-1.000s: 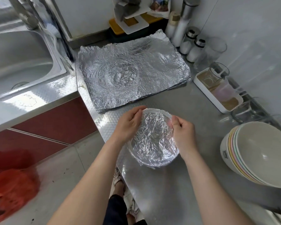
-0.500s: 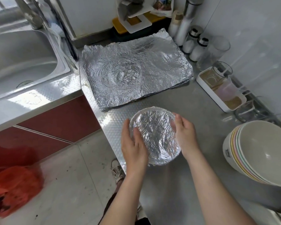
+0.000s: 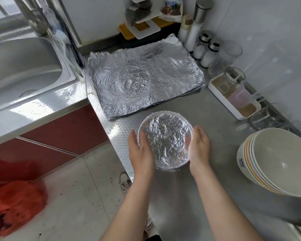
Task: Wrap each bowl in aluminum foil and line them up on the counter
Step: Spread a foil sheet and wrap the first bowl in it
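Wrapped bowl (image 3: 165,140): covered in crinkled aluminum foil, it sits on the table (image 3: 215,180) near the front-left edge, just in front of the foil sheets, with the foil dipping into its hollow and folded over the rim.
Left hand (image 3: 141,150): it lies on the bowl's left rim with the fingers stretched out and close together, pressing on the foil; nothing is pinched or gripped.
Right hand (image 3: 199,146): it stands on edge against the bowl's right side, palm turned toward the foil and fingers nearly straight, pressing rather than clasping.
Hands together: they are apart, with the bowl held between them, one on each side.
Foil sheets (image 3: 146,79): a flat, wrinkled stack lies farther back on the table, with a round dent pressed into the top sheet left of centre.
Stacked bowls (image 3: 276,160): a nested, unwrapped pile with pastel-coloured rims leans at the right edge of the table, well apart from the wrapped one.
White tray (image 3: 215,87): it sits by the right wall and holds a glass jar and a pinkish cup.
Shakers (image 3: 207,49): small capped bottles stand in the back corner, beside a taller steel-topped bottle.
Sink (image 3: 24,66): a steel basin lies to the left of the table.
Floor: a red bag (image 3: 12,206) lies at lower left.
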